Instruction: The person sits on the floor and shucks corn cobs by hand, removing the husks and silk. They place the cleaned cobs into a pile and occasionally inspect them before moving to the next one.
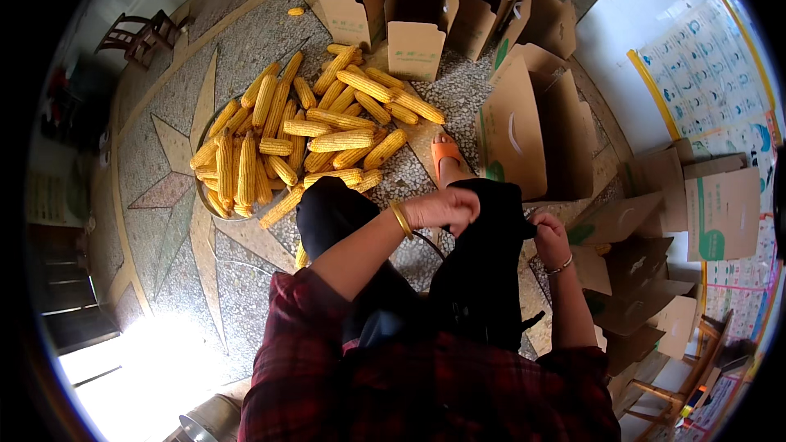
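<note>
My left hand point(443, 207), with a gold bangle at the wrist, lies over my right knee area; its fingers are curled and blurred, and whether anything is in them is hidden. My right hand point(551, 239), with a thin bracelet, pinches the edge of a black cloth point(491, 239) that lies over my leg. Ahead and to the left, a heap of yellow corn cobs point(341, 140) fills a round metal tray point(204, 193) and spills onto the floor beside it. An orange slipper point(446, 151) is on my foot.
Open cardboard boxes point(416, 49) stand at the front, with a larger box point(513, 129) at front right. More cartons point(721, 215) are stacked along the right wall. Wooden chairs point(138, 37) are at far left, and a metal bucket point(215, 418) is at lower left.
</note>
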`<action>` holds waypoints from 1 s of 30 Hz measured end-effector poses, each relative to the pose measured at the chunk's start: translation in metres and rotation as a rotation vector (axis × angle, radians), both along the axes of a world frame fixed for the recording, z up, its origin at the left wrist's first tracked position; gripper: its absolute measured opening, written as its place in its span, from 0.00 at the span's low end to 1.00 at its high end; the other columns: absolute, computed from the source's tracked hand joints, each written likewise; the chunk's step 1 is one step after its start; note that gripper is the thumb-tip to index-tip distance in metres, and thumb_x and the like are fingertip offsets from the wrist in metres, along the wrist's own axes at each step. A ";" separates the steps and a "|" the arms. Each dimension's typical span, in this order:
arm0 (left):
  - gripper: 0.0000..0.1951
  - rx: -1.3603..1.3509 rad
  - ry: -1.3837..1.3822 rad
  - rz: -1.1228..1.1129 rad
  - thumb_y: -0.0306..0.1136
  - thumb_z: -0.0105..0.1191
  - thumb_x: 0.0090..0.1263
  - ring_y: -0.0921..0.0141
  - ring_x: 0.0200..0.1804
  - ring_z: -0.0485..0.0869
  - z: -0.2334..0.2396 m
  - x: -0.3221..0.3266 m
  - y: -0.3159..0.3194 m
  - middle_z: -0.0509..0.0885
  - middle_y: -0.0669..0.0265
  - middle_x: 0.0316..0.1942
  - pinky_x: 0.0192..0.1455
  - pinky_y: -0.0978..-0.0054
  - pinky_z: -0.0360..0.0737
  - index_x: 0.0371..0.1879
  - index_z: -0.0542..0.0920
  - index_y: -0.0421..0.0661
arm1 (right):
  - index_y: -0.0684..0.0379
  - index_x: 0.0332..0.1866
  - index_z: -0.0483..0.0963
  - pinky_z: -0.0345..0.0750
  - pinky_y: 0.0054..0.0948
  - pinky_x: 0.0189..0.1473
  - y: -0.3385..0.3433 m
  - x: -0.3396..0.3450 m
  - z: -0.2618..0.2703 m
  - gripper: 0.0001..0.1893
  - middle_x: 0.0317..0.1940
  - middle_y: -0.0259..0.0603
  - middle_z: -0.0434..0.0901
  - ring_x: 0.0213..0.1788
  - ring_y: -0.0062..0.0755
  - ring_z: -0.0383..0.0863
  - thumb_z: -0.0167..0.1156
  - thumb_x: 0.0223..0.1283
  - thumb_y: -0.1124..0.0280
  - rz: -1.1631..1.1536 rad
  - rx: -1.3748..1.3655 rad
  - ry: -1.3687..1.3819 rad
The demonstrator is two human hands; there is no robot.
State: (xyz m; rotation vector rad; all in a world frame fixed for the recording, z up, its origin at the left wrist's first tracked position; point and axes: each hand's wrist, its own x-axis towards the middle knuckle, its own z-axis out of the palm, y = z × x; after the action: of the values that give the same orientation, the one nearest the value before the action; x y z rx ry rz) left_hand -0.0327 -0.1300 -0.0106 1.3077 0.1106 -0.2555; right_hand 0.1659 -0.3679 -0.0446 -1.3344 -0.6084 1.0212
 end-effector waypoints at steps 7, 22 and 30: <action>0.15 0.749 -0.083 0.245 0.32 0.53 0.55 0.66 0.37 0.81 -0.006 -0.005 -0.006 0.81 0.62 0.32 0.45 0.72 0.76 0.41 0.76 0.40 | 0.62 0.31 0.72 0.68 0.20 0.37 -0.023 -0.020 0.037 0.04 0.29 0.30 0.71 0.33 0.18 0.69 0.53 0.52 0.74 0.354 -0.081 -0.411; 0.14 0.734 -0.079 -0.076 0.31 0.48 0.53 0.58 0.37 0.80 0.025 0.013 -0.044 0.80 0.51 0.31 0.39 0.67 0.75 0.38 0.76 0.37 | 0.61 0.36 0.75 0.73 0.31 0.34 0.010 -0.028 0.039 0.09 0.29 0.43 0.76 0.31 0.36 0.78 0.63 0.50 0.70 0.138 -0.030 -0.917; 0.17 0.763 -0.220 -0.534 0.34 0.50 0.59 0.62 0.43 0.81 0.033 -0.015 -0.066 0.82 0.55 0.40 0.48 0.71 0.76 0.44 0.78 0.38 | 0.59 0.34 0.77 0.76 0.32 0.38 -0.042 -0.039 0.070 0.08 0.29 0.43 0.79 0.34 0.38 0.80 0.62 0.50 0.68 0.781 -0.331 -0.774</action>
State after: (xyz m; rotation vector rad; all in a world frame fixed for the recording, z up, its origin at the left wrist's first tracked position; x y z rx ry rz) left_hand -0.0478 -0.1961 0.0228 2.1077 -0.3709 -0.5537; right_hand 0.1271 -0.4096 0.0255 -1.8482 -1.6943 1.2299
